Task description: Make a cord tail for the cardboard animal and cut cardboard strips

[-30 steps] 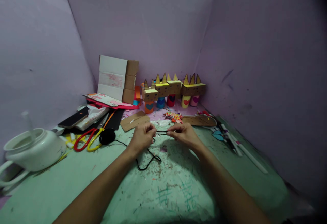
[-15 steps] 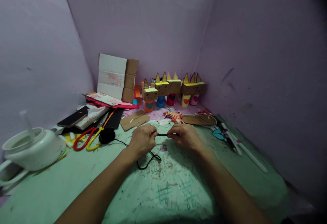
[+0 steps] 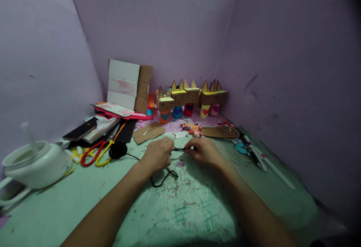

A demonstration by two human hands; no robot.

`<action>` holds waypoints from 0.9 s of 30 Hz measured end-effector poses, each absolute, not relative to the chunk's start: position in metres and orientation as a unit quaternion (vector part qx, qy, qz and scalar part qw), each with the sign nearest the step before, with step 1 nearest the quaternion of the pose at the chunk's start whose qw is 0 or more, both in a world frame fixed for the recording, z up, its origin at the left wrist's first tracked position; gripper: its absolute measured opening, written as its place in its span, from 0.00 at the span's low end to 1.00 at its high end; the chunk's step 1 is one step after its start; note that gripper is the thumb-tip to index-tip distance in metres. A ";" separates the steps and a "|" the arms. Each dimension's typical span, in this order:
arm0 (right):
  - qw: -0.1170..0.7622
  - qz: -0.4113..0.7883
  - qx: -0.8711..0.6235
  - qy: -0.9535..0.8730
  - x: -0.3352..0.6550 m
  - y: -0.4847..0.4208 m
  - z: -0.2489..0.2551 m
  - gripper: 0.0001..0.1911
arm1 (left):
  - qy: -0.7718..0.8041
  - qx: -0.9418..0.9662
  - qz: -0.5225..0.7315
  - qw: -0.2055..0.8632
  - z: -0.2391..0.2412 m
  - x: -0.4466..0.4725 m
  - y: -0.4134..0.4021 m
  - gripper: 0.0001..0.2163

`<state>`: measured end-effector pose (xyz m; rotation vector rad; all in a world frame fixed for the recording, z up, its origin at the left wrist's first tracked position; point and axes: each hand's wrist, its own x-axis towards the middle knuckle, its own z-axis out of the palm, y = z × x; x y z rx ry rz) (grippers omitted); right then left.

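Observation:
Black yarn (image 3: 178, 149) stretches across the short gap between my two hands, just above the table. My left hand (image 3: 158, 153) is closed in a pinch on one end of that stretch. On the other side my right hand (image 3: 203, 151) pinches the yarn between thumb and fingers. A loose strand trails below the left hand in a crooked loop lying on the table. Another length runs left to the black yarn ball (image 3: 118, 150), which rests against the yellow handle of the scissors (image 3: 105, 156).
A white teapot (image 3: 39, 166) stands at the left. Cardboard pieces (image 3: 149, 132) and a folded carton (image 3: 123, 85) lie beyond the hands. Several cardboard-headed figures (image 3: 177, 98) line the back. Markers (image 3: 255, 153) lie at right, on the green tabletop (image 3: 194, 217).
Between my hands the yarn has gone from one tight dark line to looser, separate strands. Both hands stay in nearly the same place, with small finger shifts.

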<state>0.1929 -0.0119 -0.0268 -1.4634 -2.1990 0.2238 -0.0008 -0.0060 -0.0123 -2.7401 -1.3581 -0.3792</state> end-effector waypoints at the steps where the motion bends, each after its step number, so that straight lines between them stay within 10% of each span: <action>1: 0.258 0.099 -0.541 -0.795 0.193 -0.011 -0.028 0.07 | -0.440 -0.889 -0.122 0.029 -0.012 -0.002 -0.005 0.07; 8: 0.496 0.182 -0.464 -0.711 0.185 -0.012 -0.029 0.12 | -0.449 -0.885 -0.121 0.015 -0.008 -0.005 -0.003 0.07; 16: 0.454 0.225 -0.402 -0.763 0.160 -0.014 -0.047 0.21 | -0.456 -0.870 -0.177 -0.067 -0.012 0.000 -0.007 0.07; 27: 0.460 0.183 -0.458 -0.739 0.149 -0.022 -0.044 0.07 | -0.476 -0.808 -0.262 -0.227 -0.018 0.002 0.003 0.09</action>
